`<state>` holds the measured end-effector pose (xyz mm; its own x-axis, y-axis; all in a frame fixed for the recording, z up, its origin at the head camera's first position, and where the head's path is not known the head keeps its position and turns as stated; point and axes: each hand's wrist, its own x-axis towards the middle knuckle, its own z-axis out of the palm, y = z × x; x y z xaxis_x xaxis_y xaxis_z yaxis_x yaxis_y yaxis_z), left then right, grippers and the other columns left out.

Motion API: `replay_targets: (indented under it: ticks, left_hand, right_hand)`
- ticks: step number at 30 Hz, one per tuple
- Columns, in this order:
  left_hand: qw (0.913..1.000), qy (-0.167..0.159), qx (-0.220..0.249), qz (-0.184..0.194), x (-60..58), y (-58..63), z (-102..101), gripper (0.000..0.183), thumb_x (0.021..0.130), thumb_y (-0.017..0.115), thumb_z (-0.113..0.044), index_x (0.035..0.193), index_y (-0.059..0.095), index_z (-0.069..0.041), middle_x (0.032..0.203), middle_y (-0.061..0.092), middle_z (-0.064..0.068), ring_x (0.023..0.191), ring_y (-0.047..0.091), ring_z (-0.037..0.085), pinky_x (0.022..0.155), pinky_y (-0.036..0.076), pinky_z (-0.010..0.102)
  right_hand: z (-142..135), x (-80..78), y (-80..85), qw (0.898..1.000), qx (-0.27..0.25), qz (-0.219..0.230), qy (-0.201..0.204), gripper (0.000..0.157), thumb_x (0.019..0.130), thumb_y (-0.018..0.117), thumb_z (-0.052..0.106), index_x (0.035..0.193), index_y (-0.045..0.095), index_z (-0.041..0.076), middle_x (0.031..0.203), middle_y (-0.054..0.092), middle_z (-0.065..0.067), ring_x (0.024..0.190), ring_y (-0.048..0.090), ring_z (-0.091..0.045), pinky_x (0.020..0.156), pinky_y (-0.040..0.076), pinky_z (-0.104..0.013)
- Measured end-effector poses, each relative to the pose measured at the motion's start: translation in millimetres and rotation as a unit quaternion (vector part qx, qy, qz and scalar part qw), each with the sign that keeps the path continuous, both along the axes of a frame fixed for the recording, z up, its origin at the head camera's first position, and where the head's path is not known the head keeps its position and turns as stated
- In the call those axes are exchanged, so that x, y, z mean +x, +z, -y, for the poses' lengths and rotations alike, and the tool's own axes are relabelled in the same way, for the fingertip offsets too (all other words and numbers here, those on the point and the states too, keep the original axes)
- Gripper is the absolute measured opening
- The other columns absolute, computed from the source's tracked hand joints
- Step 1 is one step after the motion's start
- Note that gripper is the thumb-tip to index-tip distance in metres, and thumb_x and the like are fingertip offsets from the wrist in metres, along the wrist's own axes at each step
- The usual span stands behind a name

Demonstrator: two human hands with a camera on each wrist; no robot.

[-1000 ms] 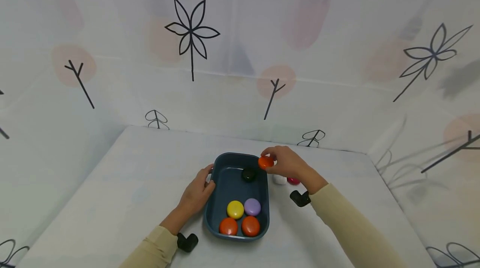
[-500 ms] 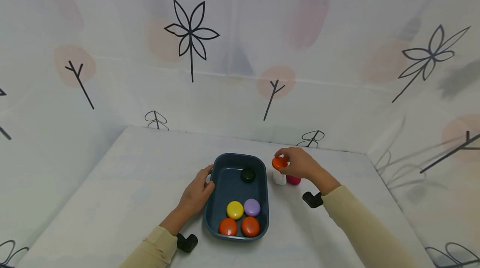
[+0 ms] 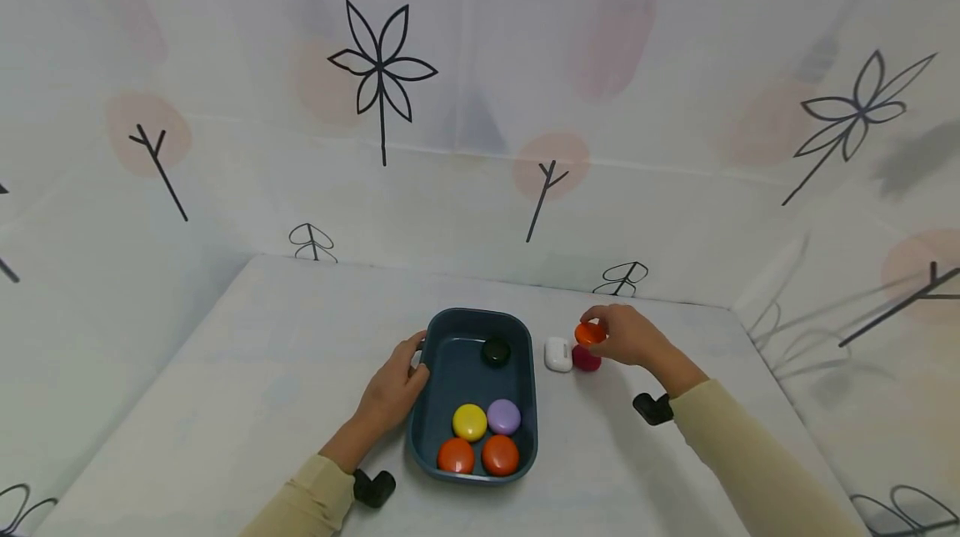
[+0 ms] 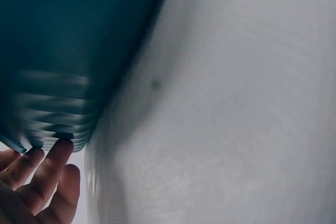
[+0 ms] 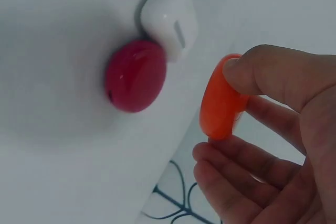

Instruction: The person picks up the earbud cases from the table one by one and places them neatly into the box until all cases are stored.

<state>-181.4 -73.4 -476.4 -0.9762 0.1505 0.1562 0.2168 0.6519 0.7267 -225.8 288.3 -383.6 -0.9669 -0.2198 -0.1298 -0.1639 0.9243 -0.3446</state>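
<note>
A pale cloth (image 3: 465,45) printed with dark plant outlines backs the white bench (image 3: 225,370). On the bench stands a blue tray (image 3: 468,370). The left hand (image 3: 392,387) is at its left side, thumb at the rim and fingertips by the outer wall; whether it clamps the rim I cannot tell.

Right of the tray, the right hand (image 3: 633,337) pinches an orange disc (image 5: 218,106) between thumb and fingers. The disc is tilted and held above the bench, apart from the things under it.

Two red-orange discs (image 3: 500,455) lie side by side at the tray's near end. Just beyond them are a yellow disc (image 3: 469,422) and a lilac disc (image 3: 503,417). A white case (image 3: 557,354) lies right of the tray, with a red disc (image 5: 135,77) against it. A black disc (image 3: 495,351) sits near the tray's far end.
</note>
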Motion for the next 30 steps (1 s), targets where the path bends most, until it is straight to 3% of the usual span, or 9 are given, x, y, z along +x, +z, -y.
replay_targets:
  ticks: [17,30]
  left_hand:
    - [1.0000,-0.005,0.001,-0.002,-0.5,1.1,1,0.053,0.093,0.045,-0.020,0.146,0.040,-0.013,0.137,0.054,0.007,0.085,0.054,0.014,0.082,0.049,0.038]
    - [1.0000,-0.005,-0.002,0.003,-1.2,1.1,1,0.052,0.094,0.045,-0.020,0.145,0.040,-0.013,0.137,0.053,0.007,0.082,0.053,0.012,0.078,0.048,0.035]
  right_hand:
    - [-31,-0.6,-23.9,0.998,0.009,0.028,-0.054,0.048,0.075,0.078,0.013,0.120,0.062,0.007,0.113,0.060,-0.021,0.100,0.055,-0.034,0.076,0.056,-0.041]
    - [-40,-0.5,-34.8,0.995,0.020,0.053,-0.079,0.047,0.077,0.077,0.014,0.121,0.061,0.006,0.112,0.061,-0.019,0.099,0.054,-0.033,0.078,0.055,-0.043]
